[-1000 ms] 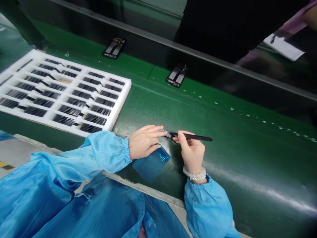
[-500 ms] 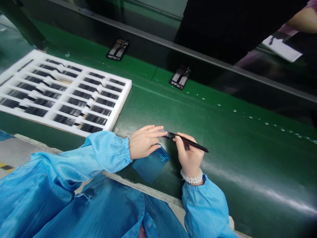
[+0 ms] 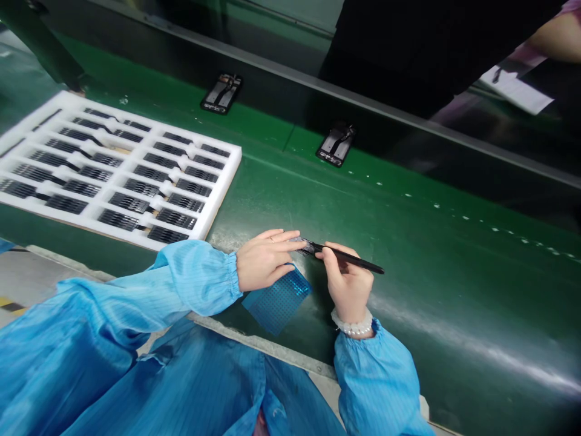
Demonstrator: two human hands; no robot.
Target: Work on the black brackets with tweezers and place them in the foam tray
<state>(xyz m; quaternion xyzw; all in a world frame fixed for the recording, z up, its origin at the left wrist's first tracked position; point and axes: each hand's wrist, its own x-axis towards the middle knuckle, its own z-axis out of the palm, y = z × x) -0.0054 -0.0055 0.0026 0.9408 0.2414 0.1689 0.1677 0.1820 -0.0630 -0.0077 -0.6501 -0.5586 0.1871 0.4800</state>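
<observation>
A person in blue cleanroom sleeves works at the near edge of a green conveyor surface (image 3: 408, 200). Nearest, a blue perforated sheet (image 3: 276, 301) lies flat on the surface, partly under the left hand (image 3: 263, 260). That hand's fingers (image 3: 284, 240) are stretched out and close together, pinning a small dark component (image 3: 305, 245) against the surface at their tips. The part looks thin, light and probably fragile, so it seems best held by its edges with gentle pressure rather than squeezed. The right hand (image 3: 347, 284), with a white bead bracelet (image 3: 353, 327) at the wrist, has its fingers closed narrowly around slim black tweezers (image 3: 349, 259), whose tip meets the component just beside the left fingertips. Whether the tweezer tips actually grip the part is too small to tell. Farther back on the left sits a white foam tray (image 3: 218, 194) with rows of slots holding dark flat parts. Beyond it, two black phone frames (image 3: 222, 94) (image 3: 336, 146) lie apart on the surface near its far rail. Another person's dark clothing (image 3: 431, 48) shows at the top.
</observation>
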